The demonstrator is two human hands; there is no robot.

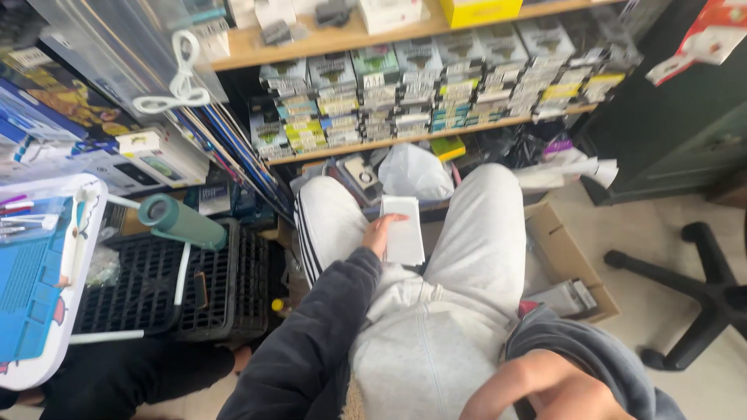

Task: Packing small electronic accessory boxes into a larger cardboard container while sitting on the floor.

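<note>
left hand (pixel 379 233) grips the white flat box (pixel 405 229) between the grey-trousered knees, near centre. right hand (pixel 537 385) at five o'clock, closure unclear. stacked small boxes (pixel 436 89) on the shelf (pixel 327 43) at twelve.

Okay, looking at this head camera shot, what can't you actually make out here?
- Right hand: cut off by the bottom edge, blurred; its grip cannot be judged.
- Left hand: rests on the white flat box; whether the fingers clamp it is unclear.
- White flat box: its lower end is hidden between the grey-trousered legs.
- Stacked small boxes on the shelf: too small to tell apart.
- Cardboard box: its contents are partly hidden by the leg.
</note>
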